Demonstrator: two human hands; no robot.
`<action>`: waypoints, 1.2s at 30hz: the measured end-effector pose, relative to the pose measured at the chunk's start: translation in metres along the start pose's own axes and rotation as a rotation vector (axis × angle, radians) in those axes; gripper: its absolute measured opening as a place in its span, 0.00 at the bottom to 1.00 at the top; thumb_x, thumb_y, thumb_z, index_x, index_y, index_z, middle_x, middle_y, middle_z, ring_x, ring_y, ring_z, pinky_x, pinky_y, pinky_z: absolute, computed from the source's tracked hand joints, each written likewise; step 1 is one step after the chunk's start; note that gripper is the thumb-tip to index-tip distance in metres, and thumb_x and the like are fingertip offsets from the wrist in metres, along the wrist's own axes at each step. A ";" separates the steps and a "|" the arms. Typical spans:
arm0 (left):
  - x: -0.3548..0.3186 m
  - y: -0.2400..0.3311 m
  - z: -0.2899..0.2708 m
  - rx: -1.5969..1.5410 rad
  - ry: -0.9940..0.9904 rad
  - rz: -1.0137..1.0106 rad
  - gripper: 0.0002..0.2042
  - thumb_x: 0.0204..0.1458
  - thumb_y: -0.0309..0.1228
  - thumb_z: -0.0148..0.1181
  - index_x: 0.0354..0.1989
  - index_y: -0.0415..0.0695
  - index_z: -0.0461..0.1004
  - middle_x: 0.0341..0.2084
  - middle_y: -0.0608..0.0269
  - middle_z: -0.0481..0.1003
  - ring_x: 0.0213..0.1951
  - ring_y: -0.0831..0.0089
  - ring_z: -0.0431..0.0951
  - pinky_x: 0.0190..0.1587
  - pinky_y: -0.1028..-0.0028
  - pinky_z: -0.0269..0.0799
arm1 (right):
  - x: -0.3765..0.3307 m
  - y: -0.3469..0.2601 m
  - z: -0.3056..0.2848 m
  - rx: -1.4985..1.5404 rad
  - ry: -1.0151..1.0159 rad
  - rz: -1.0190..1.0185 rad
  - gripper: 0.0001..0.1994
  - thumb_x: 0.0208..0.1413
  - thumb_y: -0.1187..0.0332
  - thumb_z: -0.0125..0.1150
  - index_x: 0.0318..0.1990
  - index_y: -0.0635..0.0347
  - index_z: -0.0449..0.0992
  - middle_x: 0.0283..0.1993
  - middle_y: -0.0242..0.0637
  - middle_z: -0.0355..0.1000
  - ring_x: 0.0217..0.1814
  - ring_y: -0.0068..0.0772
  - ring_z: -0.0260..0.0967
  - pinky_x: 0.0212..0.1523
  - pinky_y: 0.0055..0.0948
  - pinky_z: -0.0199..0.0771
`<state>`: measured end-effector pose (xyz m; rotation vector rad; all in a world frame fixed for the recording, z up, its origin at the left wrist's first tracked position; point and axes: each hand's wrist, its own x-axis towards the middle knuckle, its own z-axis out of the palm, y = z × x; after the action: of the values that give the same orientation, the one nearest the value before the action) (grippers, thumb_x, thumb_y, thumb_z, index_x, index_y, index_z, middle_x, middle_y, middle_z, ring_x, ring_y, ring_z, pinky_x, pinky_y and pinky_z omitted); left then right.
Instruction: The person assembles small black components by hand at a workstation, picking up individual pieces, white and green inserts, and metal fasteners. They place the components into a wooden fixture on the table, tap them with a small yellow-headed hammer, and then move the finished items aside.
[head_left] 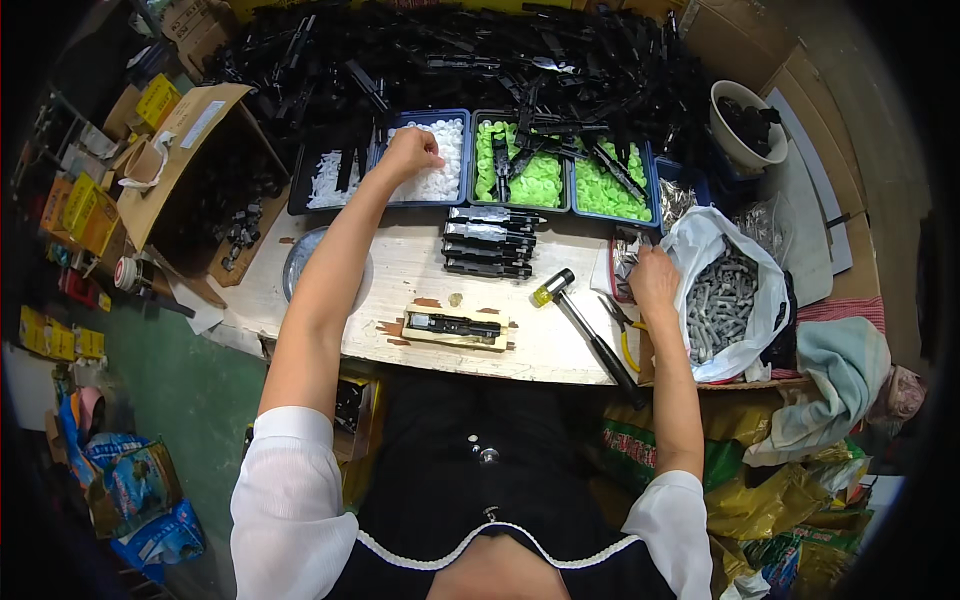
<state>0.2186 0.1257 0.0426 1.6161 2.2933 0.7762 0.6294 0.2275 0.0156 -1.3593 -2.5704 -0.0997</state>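
My left hand (412, 152) is over a blue tray of small white plastic pieces (447, 150). Its fingers are pinched together; what they hold, if anything, is too small to make out. On the right, my right hand (654, 275) reaches down at a small bag of metal parts (625, 262), fingers curled, their tips partly hidden. Between my arms, a black metal mechanism (455, 326) lies in a pale wooden holder (415, 333) near the table's front edge. Behind it several similar black mechanisms (490, 250) are stacked in a row.
A hammer (590, 328) and yellow-handled pliers (627, 335) lie near my right forearm. Beyond are trays of green pieces (540, 178) and a large heap of black mechanisms (460, 70). A white bag of grey parts (722, 300) stands right; a cardboard box (185, 150) stands left.
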 end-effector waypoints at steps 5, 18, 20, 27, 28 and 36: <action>-0.009 0.006 -0.005 -0.155 0.106 0.012 0.10 0.30 0.27 0.66 0.25 0.39 0.77 0.22 0.57 0.74 0.22 0.71 0.74 0.27 0.75 0.69 | -0.001 0.003 -0.001 0.026 0.044 -0.005 0.05 0.39 0.77 0.50 0.27 0.64 0.71 0.31 0.47 0.66 0.36 0.47 0.65 0.35 0.41 0.67; -0.153 0.075 -0.004 -1.359 0.185 -0.027 0.09 0.45 0.16 0.54 0.36 0.34 0.73 0.32 0.55 0.75 0.32 0.71 0.76 0.35 0.75 0.74 | -0.040 -0.040 -0.059 0.779 0.172 -0.187 0.05 0.44 0.81 0.52 0.29 0.63 0.70 0.29 0.41 0.63 0.35 0.42 0.63 0.35 0.31 0.64; -0.185 0.087 0.017 -1.458 0.087 -0.109 0.08 0.46 0.17 0.53 0.36 0.33 0.73 0.32 0.54 0.75 0.32 0.71 0.76 0.35 0.74 0.75 | -0.050 -0.068 -0.064 0.919 0.080 -0.285 0.05 0.44 0.82 0.51 0.30 0.64 0.69 0.31 0.39 0.63 0.34 0.37 0.64 0.35 0.28 0.64; -0.255 0.110 0.041 -1.503 -0.080 -0.243 0.13 0.45 0.18 0.56 0.41 0.33 0.69 0.27 0.55 0.73 0.26 0.74 0.75 0.28 0.76 0.75 | -0.074 -0.148 -0.066 0.999 -0.072 -0.706 0.07 0.44 0.81 0.55 0.32 0.62 0.70 0.31 0.37 0.62 0.36 0.36 0.62 0.34 0.28 0.63; -0.257 0.112 0.040 -1.492 -0.098 -0.242 0.14 0.45 0.18 0.56 0.43 0.33 0.67 0.26 0.56 0.73 0.25 0.74 0.75 0.27 0.76 0.75 | -0.075 -0.153 -0.066 1.008 -0.087 -0.721 0.07 0.43 0.82 0.55 0.31 0.62 0.71 0.31 0.37 0.62 0.36 0.36 0.61 0.34 0.29 0.63; -0.267 0.113 0.034 -1.436 -0.134 -0.217 0.17 0.46 0.17 0.54 0.47 0.35 0.63 0.27 0.60 0.71 0.26 0.76 0.75 0.27 0.78 0.74 | -0.081 -0.173 -0.061 1.028 -0.107 -0.791 0.05 0.41 0.78 0.56 0.28 0.60 0.71 0.29 0.36 0.62 0.34 0.38 0.61 0.35 0.33 0.62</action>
<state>0.4224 -0.0827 0.0459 0.6571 1.0957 1.5955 0.5418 0.0538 0.0638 0.0207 -2.4161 1.0120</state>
